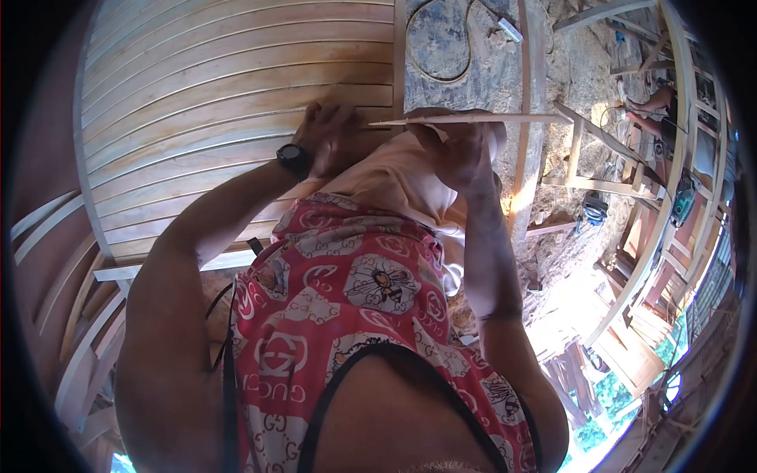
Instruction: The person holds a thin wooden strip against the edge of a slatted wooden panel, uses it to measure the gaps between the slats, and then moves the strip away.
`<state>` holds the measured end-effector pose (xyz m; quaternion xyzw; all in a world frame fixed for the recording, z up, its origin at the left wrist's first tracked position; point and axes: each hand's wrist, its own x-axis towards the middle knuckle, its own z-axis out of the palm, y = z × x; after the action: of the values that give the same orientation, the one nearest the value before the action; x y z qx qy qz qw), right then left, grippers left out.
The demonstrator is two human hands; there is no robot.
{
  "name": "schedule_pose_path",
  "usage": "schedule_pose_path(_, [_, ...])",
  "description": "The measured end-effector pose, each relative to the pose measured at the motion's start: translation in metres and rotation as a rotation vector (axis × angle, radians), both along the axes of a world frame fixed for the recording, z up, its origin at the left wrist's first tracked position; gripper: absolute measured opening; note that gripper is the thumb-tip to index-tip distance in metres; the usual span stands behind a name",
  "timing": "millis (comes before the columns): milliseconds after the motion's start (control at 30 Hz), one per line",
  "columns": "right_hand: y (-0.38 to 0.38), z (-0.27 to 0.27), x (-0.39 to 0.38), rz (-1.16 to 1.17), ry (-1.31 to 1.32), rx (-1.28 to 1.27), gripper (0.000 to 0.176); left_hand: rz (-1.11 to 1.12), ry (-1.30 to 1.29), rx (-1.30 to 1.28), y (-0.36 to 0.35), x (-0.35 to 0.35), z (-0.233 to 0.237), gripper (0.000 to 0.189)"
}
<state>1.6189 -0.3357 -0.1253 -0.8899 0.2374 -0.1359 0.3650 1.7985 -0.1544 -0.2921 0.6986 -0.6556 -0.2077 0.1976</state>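
A long thin wooden strip (pixel 520 118) with a pointed left end lies crosswise in front of me. My right hand (pixel 465 154) is closed around its middle, above my lap. My left hand (pixel 327 130), with a dark watch (pixel 293 160) on the wrist, is at the slatted wooden panel (pixel 229 102), near the strip's pointed end. Its fingers are bent but apart, dim and slightly blurred, and I make out nothing held in them. Light-coloured cloth (pixel 386 173) covers my legs, partly hidden by the right hand.
Beyond the panel's edge lies a grey, stained board (pixel 441 39) with a looped cord or band and a small pale box (pixel 509 30) on it. Wooden frames (pixel 607 134) and a green power tool (pixel 683 201) are at the right. Another person's legs (pixel 653 110) show there. Curved boards (pixel 55 229) stand at the left.
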Motion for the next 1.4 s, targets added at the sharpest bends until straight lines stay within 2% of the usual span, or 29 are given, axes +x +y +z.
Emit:
schedule_pose_path(133, [0.008, -0.017, -0.011, -0.04, -0.018, 0.113, 0.015, 0.007, 0.003, 0.013, 0.002, 0.001, -0.006, 0.067])
schedule_pose_path(200, [0.01, -0.022, -0.015, -0.046, -0.034, 0.099, 0.014, -0.003, -0.013, -0.073, 0.004, 0.002, -0.018, 0.064])
schedule_pose_path(400, [0.017, -0.024, -0.02, -0.059, -0.105, 0.191, 0.012, 0.043, 0.07, -0.069, -0.001, -0.001, 0.013, 0.051])
schedule_pose_path(433, [0.017, -0.023, -0.019, -0.039, -0.112, 0.182, 0.012, 0.042, 0.068, -0.071, -0.002, 0.0, 0.006, 0.051])
schedule_pose_path(500, [0.018, -0.015, -0.017, -0.012, -0.121, 0.15, 0.013, 0.054, 0.015, -0.213, -0.001, 0.0, -0.014, 0.064])
schedule_pose_path(600, [0.02, -0.016, -0.017, 0.011, -0.156, 0.144, 0.014, 0.059, 0.032, -0.248, -0.001, 0.0, -0.014, 0.062])
schedule_pose_path(800, [0.022, -0.03, -0.02, 0.035, -0.158, 0.169, 0.017, 0.067, 0.025, -0.193, -0.002, -0.001, -0.006, 0.06])
schedule_pose_path(900, [0.022, -0.033, -0.02, 0.052, -0.176, 0.165, 0.018, 0.047, -0.012, -0.256, 0.0, 0.001, -0.025, 0.061])
schedule_pose_path(967, [0.023, -0.035, -0.021, 0.047, -0.174, 0.163, 0.02, 0.058, -0.002, -0.225, 0.001, -0.002, -0.014, 0.057])
schedule_pose_path(1067, [0.026, -0.042, -0.021, -0.038, -0.166, 0.208, 0.023, 0.056, -0.006, -0.199, 0.001, -0.004, -0.011, 0.054])
schedule_pose_path(1133, [0.024, -0.047, -0.017, -0.006, -0.304, 0.112, 0.026, 0.048, -0.024, -0.205, 0.002, -0.004, -0.011, 0.055])
schedule_pose_path(1233, [0.019, -0.052, -0.02, 0.037, -0.323, 0.119, 0.026, 0.029, -0.021, -0.14, 0.001, -0.004, -0.011, 0.056])
schedule_pose_path(1333, [0.017, -0.045, -0.021, 0.006, -0.2, 0.193, 0.026, 0.042, -0.019, -0.137, 0.001, -0.008, -0.009, 0.054])
schedule_pose_path(1400, [0.013, -0.038, -0.02, 0.053, -0.172, 0.173, 0.029, 0.136, 0.001, -0.133, -0.001, -0.016, 0.001, 0.054])
